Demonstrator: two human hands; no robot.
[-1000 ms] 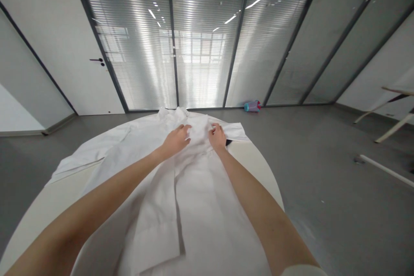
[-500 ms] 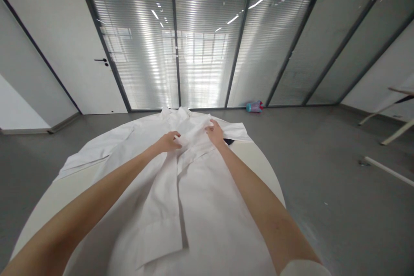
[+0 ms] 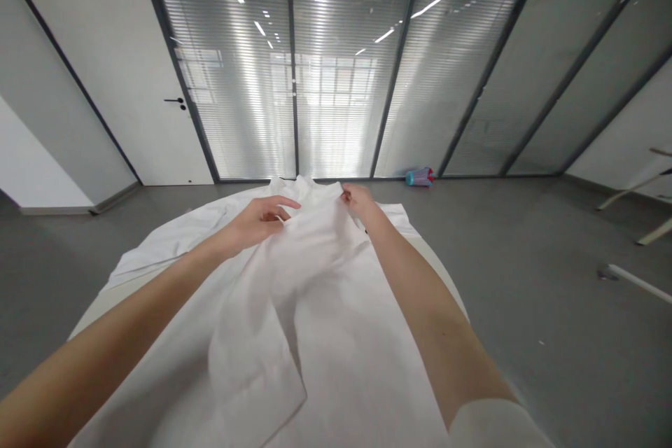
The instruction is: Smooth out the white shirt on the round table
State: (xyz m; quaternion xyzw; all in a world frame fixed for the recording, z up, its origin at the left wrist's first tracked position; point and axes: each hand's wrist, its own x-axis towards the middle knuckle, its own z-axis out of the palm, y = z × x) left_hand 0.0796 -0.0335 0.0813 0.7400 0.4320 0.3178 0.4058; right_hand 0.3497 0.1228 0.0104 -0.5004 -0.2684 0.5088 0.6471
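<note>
A white collared shirt [image 3: 336, 336] lies spread over a round table, its collar [image 3: 302, 185] at the far side and one sleeve [image 3: 162, 241] out to the left. My right hand [image 3: 362, 201] is closed, pinching the raised cloth near the collar. Folds run from there down the front to a loose, overlapping flap [image 3: 262, 392] close to me. My left hand [image 3: 260, 218] is over the left part of the chest, fingers curved and apart; whether its fingertips touch the cloth is hard to see.
The pale table [image 3: 120, 294] shows its rim on the left and right. Beyond it are a glass partition [image 3: 336, 119] with blinds and a white door [image 3: 152, 133]. A blue and pink basket-like object [image 3: 418, 177] lies on the grey floor. Furniture legs [image 3: 640, 283] stand at right.
My right hand has closed on the cloth and lifted it toward the collar. My left hand has moved slightly left and up. The front flap has shifted and bunched. The view has tilted slightly.
</note>
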